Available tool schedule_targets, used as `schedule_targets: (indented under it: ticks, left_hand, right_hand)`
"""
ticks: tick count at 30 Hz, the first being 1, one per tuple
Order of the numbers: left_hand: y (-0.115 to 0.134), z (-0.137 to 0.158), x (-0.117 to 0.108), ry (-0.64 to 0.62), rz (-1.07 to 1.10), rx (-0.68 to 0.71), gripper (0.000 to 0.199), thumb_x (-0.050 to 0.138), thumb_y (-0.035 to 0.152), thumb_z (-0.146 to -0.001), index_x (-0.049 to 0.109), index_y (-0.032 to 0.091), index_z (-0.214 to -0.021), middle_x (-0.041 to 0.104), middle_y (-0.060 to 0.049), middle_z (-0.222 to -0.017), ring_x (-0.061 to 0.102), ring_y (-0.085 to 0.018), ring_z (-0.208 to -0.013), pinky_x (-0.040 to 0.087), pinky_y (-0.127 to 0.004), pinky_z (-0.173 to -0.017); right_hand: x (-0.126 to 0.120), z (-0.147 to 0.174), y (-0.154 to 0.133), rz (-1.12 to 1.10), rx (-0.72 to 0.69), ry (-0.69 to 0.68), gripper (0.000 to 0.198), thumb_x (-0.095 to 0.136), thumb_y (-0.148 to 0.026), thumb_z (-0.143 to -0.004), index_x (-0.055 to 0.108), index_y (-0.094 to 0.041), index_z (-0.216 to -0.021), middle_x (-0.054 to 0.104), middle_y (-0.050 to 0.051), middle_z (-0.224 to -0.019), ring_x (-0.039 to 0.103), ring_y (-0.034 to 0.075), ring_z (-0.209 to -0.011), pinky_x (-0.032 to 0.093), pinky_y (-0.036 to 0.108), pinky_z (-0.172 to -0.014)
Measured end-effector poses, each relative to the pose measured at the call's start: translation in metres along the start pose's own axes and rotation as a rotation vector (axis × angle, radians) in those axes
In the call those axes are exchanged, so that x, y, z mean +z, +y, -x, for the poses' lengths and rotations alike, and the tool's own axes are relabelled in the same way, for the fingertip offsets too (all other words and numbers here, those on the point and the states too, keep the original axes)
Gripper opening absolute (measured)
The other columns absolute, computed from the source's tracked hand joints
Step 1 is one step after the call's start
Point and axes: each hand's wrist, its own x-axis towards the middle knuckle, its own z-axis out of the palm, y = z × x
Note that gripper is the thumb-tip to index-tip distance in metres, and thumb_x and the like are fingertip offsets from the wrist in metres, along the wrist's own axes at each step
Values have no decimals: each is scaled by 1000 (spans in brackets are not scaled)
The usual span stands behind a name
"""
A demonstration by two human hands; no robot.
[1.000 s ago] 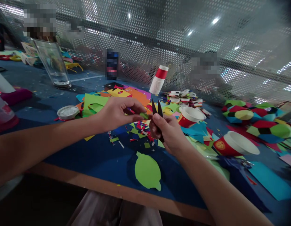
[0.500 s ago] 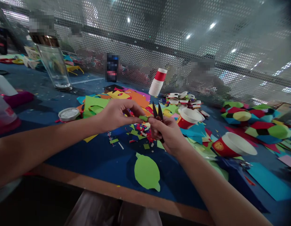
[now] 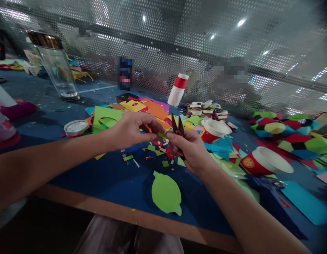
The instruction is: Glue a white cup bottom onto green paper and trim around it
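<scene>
My right hand is wrapped round a pair of scissors, whose dark blades point up and stand a little apart. My left hand is closed at the fingertips on a small piece of green paper. The piece also meets the tips of my right thumb and finger, and its shape is mostly hidden. Below my hands, a light green lemon-shaped paper cutout lies flat near the table's front edge.
Paper scraps and coloured sheets spread beyond my hands. Stacked paper cups and a glass bottle stand further back. Two paper cups, a blue pouch and colourful paper shapes are on the right.
My left fingertips have parted slightly round the green paper piece. The view has shifted a little; the scissors and the lemon-shaped cutout look the same.
</scene>
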Motion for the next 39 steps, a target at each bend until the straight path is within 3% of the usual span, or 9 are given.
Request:
schedule_targets:
  ticks: [6,11,21,39]
  left_hand:
    - [0,0,1,-22,15,-30,13,74,25,-75,73,20,-87,76,1,-81,69,-14,-75,52,-20,-66]
    - [-2,0,0,-59,18,-33,14,72,26,-76,72,20,-89,75,0,-85,70,-14,-80,53,-21,-69]
    - [-2,-1,1,-26,143,-69,13,75,25,-72,71,19,-82,73,0,-79,67,-13,-73,54,-22,-67]
    - [-5,0,6,11,186,-81,15,77,23,-71,71,18,-84,72,0,-76,64,-12,-70,52,-21,-64]
  right_hand:
    - [0,-3,0,39,9,25,20,79,-31,-61,67,-18,-69,49,-8,-53,30,5,-43,20,24,-43]
    - [0,-3,-1,13,49,65,24,81,-34,-59,65,-17,-67,43,-9,-48,30,4,-41,19,23,-41]
    - [-1,-3,-1,-40,45,79,22,80,-31,-59,63,-18,-63,42,-10,-41,29,4,-36,19,21,-38]
    - [-1,-4,0,12,25,121,26,81,-35,-58,63,-17,-65,44,-9,-42,30,4,-38,19,21,-40]
